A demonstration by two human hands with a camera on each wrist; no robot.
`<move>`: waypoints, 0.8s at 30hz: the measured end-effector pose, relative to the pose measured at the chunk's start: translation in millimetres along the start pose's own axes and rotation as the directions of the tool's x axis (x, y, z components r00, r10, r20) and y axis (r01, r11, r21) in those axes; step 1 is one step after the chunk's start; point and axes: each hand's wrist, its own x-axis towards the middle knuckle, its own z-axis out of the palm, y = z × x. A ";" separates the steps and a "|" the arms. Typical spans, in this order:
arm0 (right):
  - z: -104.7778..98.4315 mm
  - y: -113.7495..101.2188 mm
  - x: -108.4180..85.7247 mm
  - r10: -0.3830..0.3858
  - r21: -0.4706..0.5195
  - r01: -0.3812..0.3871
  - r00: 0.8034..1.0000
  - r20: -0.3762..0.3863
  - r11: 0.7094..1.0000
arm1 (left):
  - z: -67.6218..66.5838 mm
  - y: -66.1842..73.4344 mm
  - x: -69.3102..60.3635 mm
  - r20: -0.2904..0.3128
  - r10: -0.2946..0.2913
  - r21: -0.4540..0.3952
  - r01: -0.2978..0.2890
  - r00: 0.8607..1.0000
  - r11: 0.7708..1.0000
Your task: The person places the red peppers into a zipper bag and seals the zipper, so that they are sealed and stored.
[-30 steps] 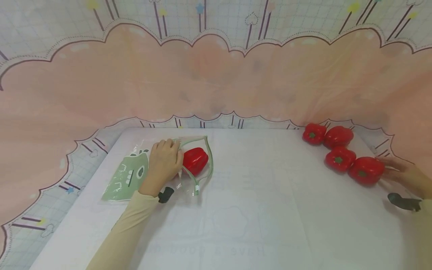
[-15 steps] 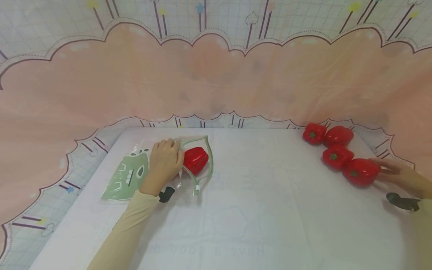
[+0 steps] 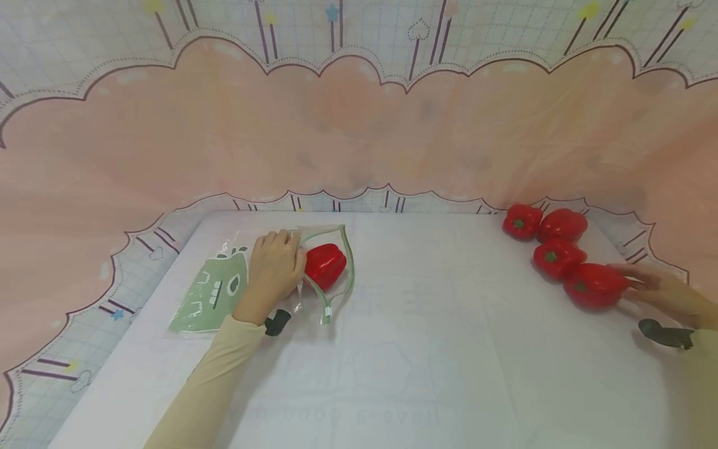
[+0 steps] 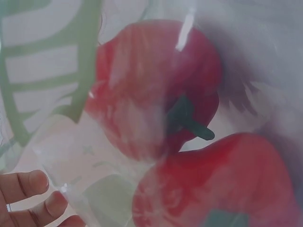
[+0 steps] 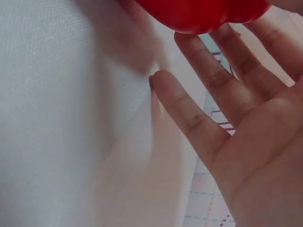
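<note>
On the table's left side lies a clear zip bag (image 3: 207, 299) with a green printed design and green zip edging. My left hand (image 3: 275, 265) grips the bag near its mouth, its curled fingertips (image 4: 38, 184) showing at the film in the left wrist view. A red bell pepper (image 3: 325, 267) lies at the bag's mouth; through the film another bell pepper (image 4: 161, 90) with a green stem shows. At the right, the straight fingers of my right hand (image 3: 667, 293) touch the near red bell pepper (image 3: 596, 285), which rests against another bell pepper (image 3: 558, 259).
Behind these are two more red bell peppers, one stem-forward (image 3: 522, 221) and one on its side (image 3: 563, 225). A white cloth (image 3: 421, 349) covers the table. Patterned peach fabric (image 3: 364, 137) hangs behind and along the sides. A dark wrist mount (image 3: 664, 333) sits below my right hand.
My right hand has pushed the near bell pepper leftward, and the bell pepper touching it has shifted left and slightly back too. My left hand and the bag have stayed in place.
</note>
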 end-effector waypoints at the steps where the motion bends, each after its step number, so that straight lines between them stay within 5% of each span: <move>1: 0.4 -0.2 0.0 0.000 -0.009 0.000 1.000 0.006 1.000 | 0.0 0.0 0.2 0.000 0.000 0.000 0.000 1.000 1.000; 9: 3.2 -4.1 -0.7 -0.057 0.065 0.055 0.998 0.026 0.996 | 0.2 0.6 0.3 0.005 -0.001 0.001 0.001 1.000 1.000; 24: 6.1 -5.2 0.7 0.113 -0.031 -0.113 0.994 -0.010 0.993 | -0.4 1.2 0.5 0.022 -0.010 -0.005 0.010 1.000 1.000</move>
